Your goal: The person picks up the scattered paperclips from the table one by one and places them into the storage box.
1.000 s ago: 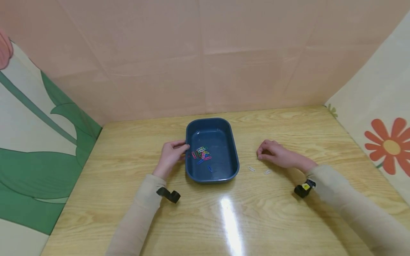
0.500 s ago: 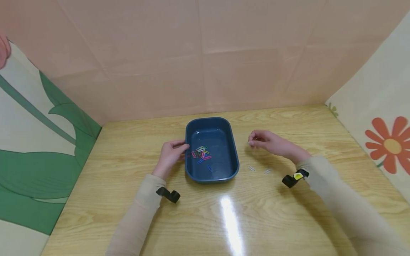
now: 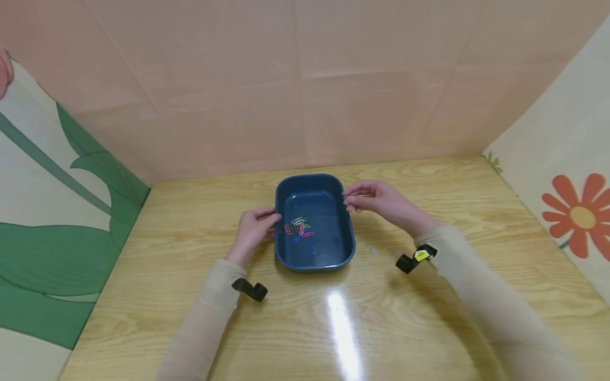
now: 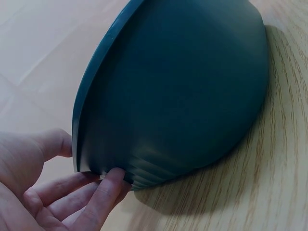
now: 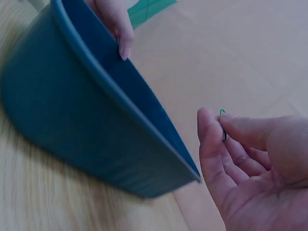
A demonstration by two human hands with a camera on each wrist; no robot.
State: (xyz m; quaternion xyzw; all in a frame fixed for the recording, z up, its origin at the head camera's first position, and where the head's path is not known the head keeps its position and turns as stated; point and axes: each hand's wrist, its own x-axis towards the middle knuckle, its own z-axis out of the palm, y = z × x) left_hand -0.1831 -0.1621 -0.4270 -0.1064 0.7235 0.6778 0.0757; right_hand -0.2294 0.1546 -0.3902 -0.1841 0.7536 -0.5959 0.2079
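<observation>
A dark blue rectangular tray stands on the wooden table, with several coloured paper clips heaped toward its left side. My left hand holds the tray's left rim, thumb over the edge and fingers against the outer wall. Between thumb and index finger, my right hand pinches a green paper clip. That hand is right at the tray's right rim in the head view. Two pale paper clips lie on the table right of the tray, the nearer one a white paper clip.
The wooden table ends at a pink backdrop. A leaf-patterned panel borders it on the left, a flower-patterned panel on the right. Both forearms carry black wrist cameras.
My right hand has lifted from the table and moved left to the tray's right rim, with the green paper clip in its fingertips. The left hand stays at the left rim.
</observation>
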